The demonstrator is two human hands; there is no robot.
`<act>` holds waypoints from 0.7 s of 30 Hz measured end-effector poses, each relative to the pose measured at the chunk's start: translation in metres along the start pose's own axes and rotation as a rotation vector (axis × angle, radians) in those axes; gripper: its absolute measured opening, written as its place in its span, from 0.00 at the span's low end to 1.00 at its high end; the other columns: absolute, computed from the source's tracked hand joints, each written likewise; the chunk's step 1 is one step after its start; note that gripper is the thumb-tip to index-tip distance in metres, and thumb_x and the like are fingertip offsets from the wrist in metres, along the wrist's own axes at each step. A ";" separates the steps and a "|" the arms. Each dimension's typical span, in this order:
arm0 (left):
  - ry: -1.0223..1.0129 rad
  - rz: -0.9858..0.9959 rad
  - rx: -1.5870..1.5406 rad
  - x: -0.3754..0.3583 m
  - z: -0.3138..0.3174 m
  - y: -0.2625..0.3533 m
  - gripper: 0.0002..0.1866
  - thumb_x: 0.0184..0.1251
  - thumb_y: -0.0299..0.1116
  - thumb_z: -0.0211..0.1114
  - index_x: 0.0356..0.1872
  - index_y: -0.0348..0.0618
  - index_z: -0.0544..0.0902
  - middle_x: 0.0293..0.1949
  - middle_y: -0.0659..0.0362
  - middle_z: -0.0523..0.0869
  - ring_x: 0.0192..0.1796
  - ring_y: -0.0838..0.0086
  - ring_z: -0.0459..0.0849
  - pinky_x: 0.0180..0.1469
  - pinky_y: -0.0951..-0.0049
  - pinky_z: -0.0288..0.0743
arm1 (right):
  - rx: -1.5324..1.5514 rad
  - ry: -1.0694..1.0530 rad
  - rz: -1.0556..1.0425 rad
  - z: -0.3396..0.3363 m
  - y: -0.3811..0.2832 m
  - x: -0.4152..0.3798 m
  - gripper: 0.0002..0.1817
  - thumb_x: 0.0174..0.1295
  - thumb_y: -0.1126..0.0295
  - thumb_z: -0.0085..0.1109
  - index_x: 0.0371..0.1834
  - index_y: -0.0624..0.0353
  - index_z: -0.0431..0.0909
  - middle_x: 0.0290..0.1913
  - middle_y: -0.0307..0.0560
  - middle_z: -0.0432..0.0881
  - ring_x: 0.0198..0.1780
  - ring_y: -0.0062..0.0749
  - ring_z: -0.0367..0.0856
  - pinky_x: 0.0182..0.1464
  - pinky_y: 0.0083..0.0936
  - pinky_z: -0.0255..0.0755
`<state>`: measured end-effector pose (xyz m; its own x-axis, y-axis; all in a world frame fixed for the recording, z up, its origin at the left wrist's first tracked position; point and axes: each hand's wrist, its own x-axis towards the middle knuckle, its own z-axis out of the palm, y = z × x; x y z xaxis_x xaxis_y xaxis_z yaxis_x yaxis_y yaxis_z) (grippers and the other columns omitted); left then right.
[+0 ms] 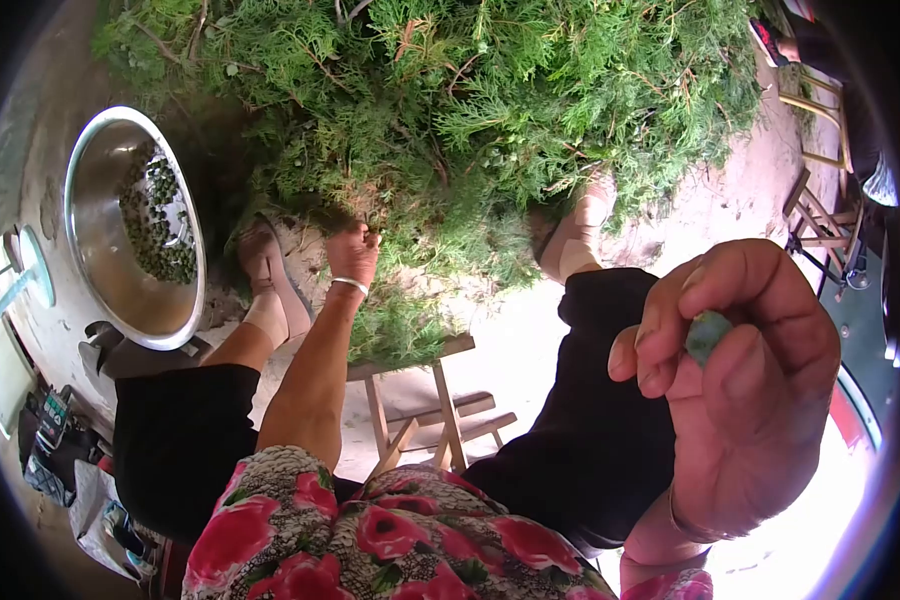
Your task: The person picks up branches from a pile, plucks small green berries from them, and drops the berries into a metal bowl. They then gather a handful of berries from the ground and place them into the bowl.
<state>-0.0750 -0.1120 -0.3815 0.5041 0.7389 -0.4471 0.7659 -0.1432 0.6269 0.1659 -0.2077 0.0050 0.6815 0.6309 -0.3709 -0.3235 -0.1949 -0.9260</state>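
My right hand (745,375) is raised close to the camera at the right. Its thumb and fingers pinch a small bluish-green seed cone (708,337), partly covered by the fingertips. My left hand (353,255), with a pale bangle on the wrist, is closed at the near edge of a heap of green conifer branches (530,100). Foliage touches its curled fingers; what they grip, if anything, is hidden. To the left, a metal bowl (95,240) holds many small green cones (160,220), gathered along its right side.
Between my legs stands a low wooden stool (440,385) with cut sprigs (400,330) on it. My feet rest beside the heap. More wooden stools (825,220) and part of another person (810,45) are at the far right. Bags (105,525) lie at lower left.
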 end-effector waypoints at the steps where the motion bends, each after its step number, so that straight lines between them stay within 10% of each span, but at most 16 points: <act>1: 0.040 0.058 0.144 0.003 0.004 0.000 0.07 0.49 0.32 0.67 0.25 0.40 0.81 0.22 0.50 0.82 0.26 0.58 0.82 0.31 0.63 0.75 | 0.001 -0.007 0.003 0.000 0.000 0.001 0.23 0.58 0.56 0.64 0.40 0.67 0.70 0.29 0.50 0.75 0.27 0.26 0.71 0.37 0.31 0.72; 4: 0.091 0.192 0.315 0.011 0.003 -0.011 0.06 0.50 0.30 0.67 0.26 0.40 0.82 0.23 0.51 0.83 0.22 0.60 0.82 0.27 0.64 0.76 | 0.071 0.014 0.014 0.009 -0.003 0.002 0.23 0.58 0.56 0.64 0.40 0.67 0.70 0.30 0.49 0.75 0.28 0.26 0.71 0.37 0.31 0.72; 7: -0.261 -0.448 -0.561 0.012 -0.042 0.014 0.04 0.51 0.22 0.67 0.28 0.35 0.82 0.19 0.57 0.82 0.18 0.78 0.78 0.20 0.75 0.75 | 0.058 0.008 0.004 0.010 -0.005 0.002 0.23 0.58 0.55 0.64 0.40 0.67 0.70 0.30 0.49 0.75 0.28 0.26 0.71 0.38 0.31 0.72; 14: -0.246 -0.619 -1.072 -0.024 -0.076 0.009 0.02 0.54 0.24 0.65 0.28 0.37 0.81 0.20 0.59 0.80 0.15 0.79 0.74 0.16 0.80 0.69 | -0.054 0.018 0.069 0.010 -0.006 -0.002 0.24 0.58 0.55 0.64 0.39 0.68 0.70 0.29 0.50 0.75 0.27 0.26 0.71 0.36 0.30 0.72; 17: -0.131 -0.473 -0.612 -0.017 -0.041 -0.002 0.05 0.53 0.28 0.68 0.24 0.38 0.82 0.17 0.62 0.79 0.16 0.80 0.72 0.19 0.72 0.70 | -0.019 0.015 -0.012 0.014 -0.005 -0.001 0.24 0.58 0.56 0.64 0.39 0.69 0.70 0.29 0.50 0.75 0.26 0.27 0.72 0.36 0.30 0.72; 18: 0.040 -0.063 -0.276 -0.013 -0.013 -0.039 0.07 0.50 0.28 0.69 0.22 0.35 0.81 0.16 0.57 0.79 0.16 0.74 0.73 0.22 0.70 0.71 | -0.020 0.015 -0.010 0.014 -0.005 0.000 0.24 0.58 0.56 0.64 0.39 0.69 0.70 0.29 0.50 0.75 0.27 0.27 0.72 0.36 0.31 0.72; 21: 0.027 -0.071 0.149 -0.006 -0.007 -0.013 0.10 0.48 0.31 0.69 0.21 0.34 0.80 0.18 0.50 0.80 0.20 0.62 0.77 0.27 0.65 0.73 | -0.013 0.006 -0.004 0.011 -0.002 0.002 0.24 0.58 0.56 0.64 0.39 0.69 0.70 0.29 0.50 0.75 0.27 0.27 0.72 0.36 0.31 0.72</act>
<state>-0.0904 -0.1097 -0.3825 0.4372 0.7679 -0.4681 0.8508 -0.1844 0.4920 0.1609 -0.1974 0.0069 0.6870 0.6269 -0.3674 -0.3123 -0.2018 -0.9283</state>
